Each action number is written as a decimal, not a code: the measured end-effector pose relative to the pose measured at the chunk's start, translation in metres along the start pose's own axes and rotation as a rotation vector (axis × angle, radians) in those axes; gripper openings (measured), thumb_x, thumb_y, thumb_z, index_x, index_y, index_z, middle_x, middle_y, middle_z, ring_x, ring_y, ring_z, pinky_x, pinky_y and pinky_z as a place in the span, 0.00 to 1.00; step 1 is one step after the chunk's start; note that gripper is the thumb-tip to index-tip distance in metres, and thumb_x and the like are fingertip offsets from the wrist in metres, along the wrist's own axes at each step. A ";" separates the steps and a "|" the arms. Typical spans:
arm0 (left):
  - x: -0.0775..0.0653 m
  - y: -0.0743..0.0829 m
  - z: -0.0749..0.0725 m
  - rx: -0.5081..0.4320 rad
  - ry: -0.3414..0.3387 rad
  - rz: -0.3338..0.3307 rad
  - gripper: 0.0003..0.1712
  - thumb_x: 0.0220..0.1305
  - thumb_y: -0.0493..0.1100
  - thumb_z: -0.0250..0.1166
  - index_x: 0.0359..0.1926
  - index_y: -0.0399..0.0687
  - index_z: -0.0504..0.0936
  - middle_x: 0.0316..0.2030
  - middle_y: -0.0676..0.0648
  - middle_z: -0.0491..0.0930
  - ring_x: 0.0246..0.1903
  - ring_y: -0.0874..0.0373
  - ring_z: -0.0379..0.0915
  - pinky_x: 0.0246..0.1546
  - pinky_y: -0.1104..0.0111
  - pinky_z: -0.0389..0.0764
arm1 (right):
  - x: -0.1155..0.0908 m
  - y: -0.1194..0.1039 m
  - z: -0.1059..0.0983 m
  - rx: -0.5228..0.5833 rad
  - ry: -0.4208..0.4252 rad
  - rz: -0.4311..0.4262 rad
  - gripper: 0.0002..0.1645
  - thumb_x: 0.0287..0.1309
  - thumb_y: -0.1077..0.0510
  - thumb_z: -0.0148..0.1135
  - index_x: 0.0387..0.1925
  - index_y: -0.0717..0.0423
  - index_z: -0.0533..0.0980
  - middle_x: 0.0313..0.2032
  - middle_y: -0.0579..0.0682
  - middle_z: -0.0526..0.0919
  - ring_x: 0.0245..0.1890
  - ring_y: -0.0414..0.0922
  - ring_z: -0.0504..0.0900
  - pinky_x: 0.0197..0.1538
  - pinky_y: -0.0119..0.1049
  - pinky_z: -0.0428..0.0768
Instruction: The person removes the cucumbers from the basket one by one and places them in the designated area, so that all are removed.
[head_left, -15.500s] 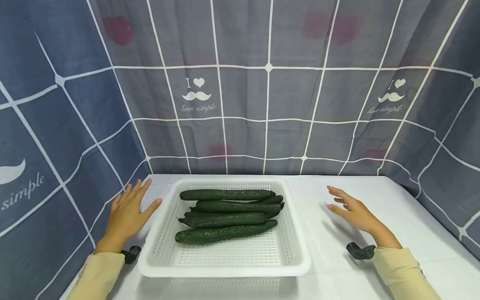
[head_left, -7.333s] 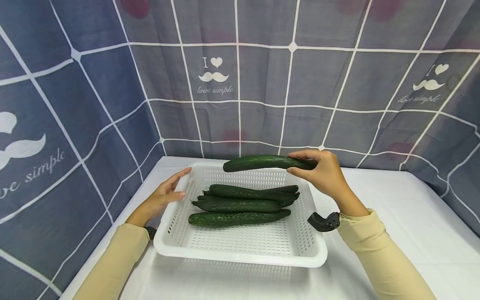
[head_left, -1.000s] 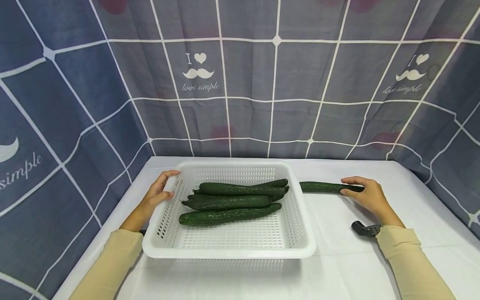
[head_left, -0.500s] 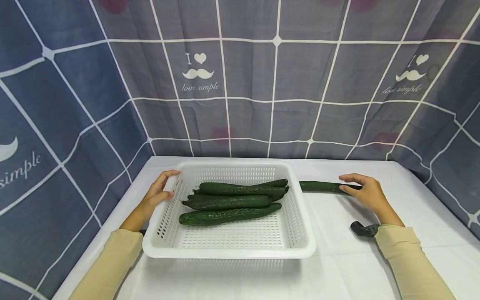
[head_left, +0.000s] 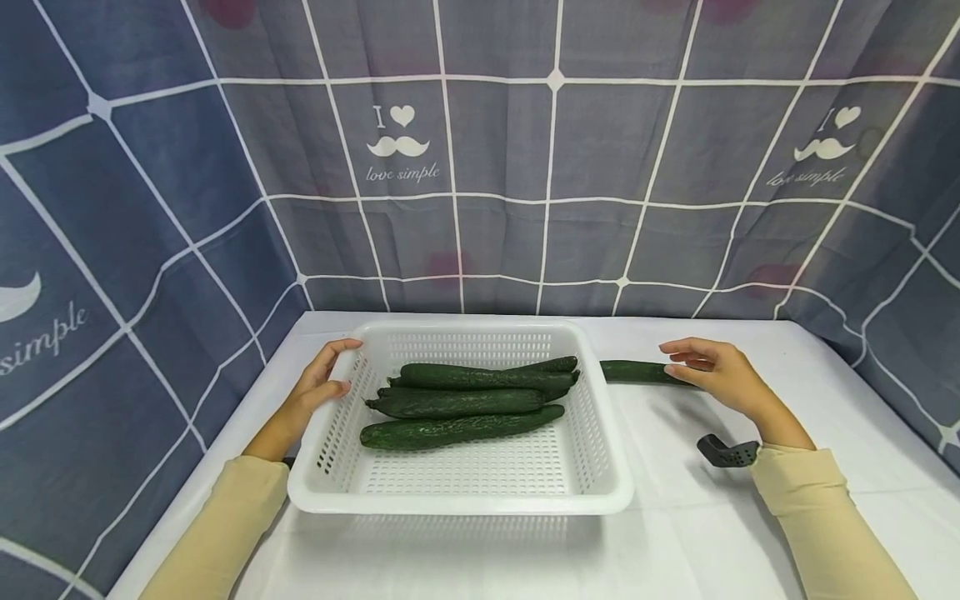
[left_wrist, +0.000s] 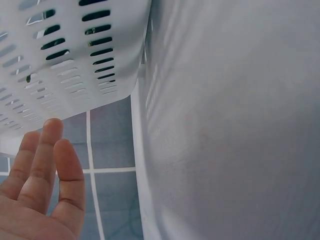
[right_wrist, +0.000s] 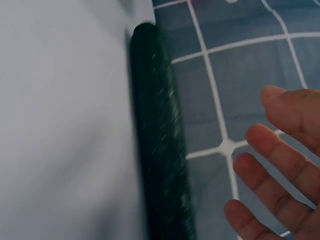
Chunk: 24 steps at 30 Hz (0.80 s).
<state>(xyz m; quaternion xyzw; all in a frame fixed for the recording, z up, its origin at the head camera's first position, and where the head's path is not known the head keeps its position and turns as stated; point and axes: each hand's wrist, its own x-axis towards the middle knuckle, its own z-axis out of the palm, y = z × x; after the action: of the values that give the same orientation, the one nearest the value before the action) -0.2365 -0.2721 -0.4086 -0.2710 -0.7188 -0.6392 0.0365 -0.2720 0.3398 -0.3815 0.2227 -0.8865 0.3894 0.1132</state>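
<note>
My left hand (head_left: 309, 392) rests on the left rim of a white perforated plastic basket (head_left: 465, 504), thumb and a fingertip over the edge. In the left wrist view, three loosely straight fingers (left_wrist: 70, 175) point up beside the basket's slotted outer wall. Several dark green cucumbers (head_left: 461, 428) lie crosswise inside. Another cucumber (head_left: 637, 372) lies on the white table right of the basket, its right end hidden behind my right hand (head_left: 723, 379). In the right wrist view, the right hand's spread fingers (right_wrist: 280, 155) are apart from that cucumber and hold nothing.
A white cloth (head_left: 720, 533) covers the table. Grey-blue curtains (head_left: 495, 167) with white grid lines stand along the back and both sides. The basket's left side is close to the left curtain.
The right hand has let go of the cucumber on the table, lifting slightly and shifting left, with its fingers loosened. The left hand and basket keep their places.
</note>
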 end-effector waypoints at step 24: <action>0.000 0.000 0.000 -0.025 -0.001 -0.003 0.36 0.67 0.28 0.46 0.72 0.57 0.70 0.62 0.48 0.72 0.54 0.59 0.74 0.43 0.66 0.85 | 0.004 -0.051 0.006 0.315 -0.362 -0.062 0.18 0.72 0.70 0.64 0.59 0.74 0.80 0.55 0.34 0.87 0.52 0.35 0.87 0.53 0.30 0.84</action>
<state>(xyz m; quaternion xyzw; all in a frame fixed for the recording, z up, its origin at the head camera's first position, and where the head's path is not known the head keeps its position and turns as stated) -0.2368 -0.2715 -0.4086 -0.2707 -0.7110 -0.6482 0.0318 -0.2514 0.3038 -0.3510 0.3309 -0.8135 0.4729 -0.0716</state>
